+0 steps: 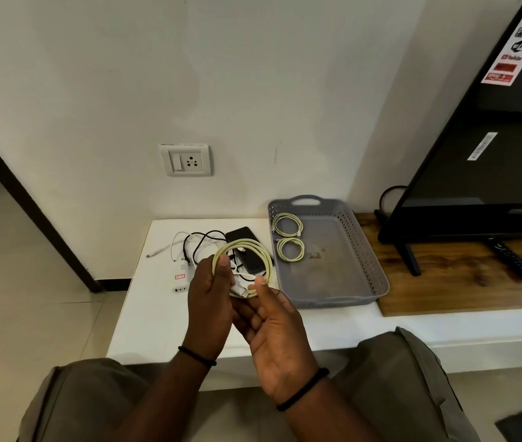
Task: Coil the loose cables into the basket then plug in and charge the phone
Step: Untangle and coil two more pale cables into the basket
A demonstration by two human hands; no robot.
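**Third coil in hand, two binned**

White ledge (145, 317) under wall socket (186, 160). Basket (333, 275) holds two coils (289, 237). Left hand (210, 291) pinches third coil (247, 260); right hand (272, 320) fingers curl at its end. Black and white cables (196, 247), charger (183, 266), phone (247, 250) lie left of the basket, unplugged. Basket touches the TV stand board; free ledge in front.

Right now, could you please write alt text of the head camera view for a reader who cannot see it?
The left hand and right hand hold a coiled pale yellow cable above a white counter. Two coiled cables lie in a grey basket; a phone, loose cables and a wall socket are behind.
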